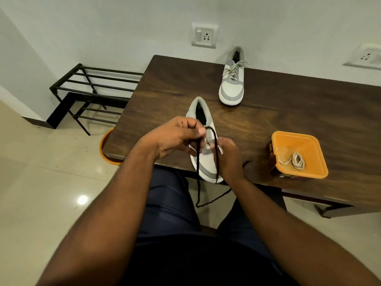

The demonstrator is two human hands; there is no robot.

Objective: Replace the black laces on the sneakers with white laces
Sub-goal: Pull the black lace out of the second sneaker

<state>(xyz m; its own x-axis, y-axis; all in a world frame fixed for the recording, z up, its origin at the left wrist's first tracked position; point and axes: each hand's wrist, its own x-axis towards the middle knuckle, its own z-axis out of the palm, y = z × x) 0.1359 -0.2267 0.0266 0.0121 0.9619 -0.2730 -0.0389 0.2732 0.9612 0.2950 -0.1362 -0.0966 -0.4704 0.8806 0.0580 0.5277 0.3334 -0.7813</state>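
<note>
Both bare forearms are extended forward and inward from the lower corners of the view, so that the two hands are brought close together. The left hand (175, 137) is held higher, knuckles up and fingers curled, its grip pinched closed between thumb and forefinger on the black lace (198, 162). The right hand (228, 155) is held lower and just beside it, back of the hand turned toward the camera, fingers bent downward and largely hidden, so its grip cannot be made out.
</note>
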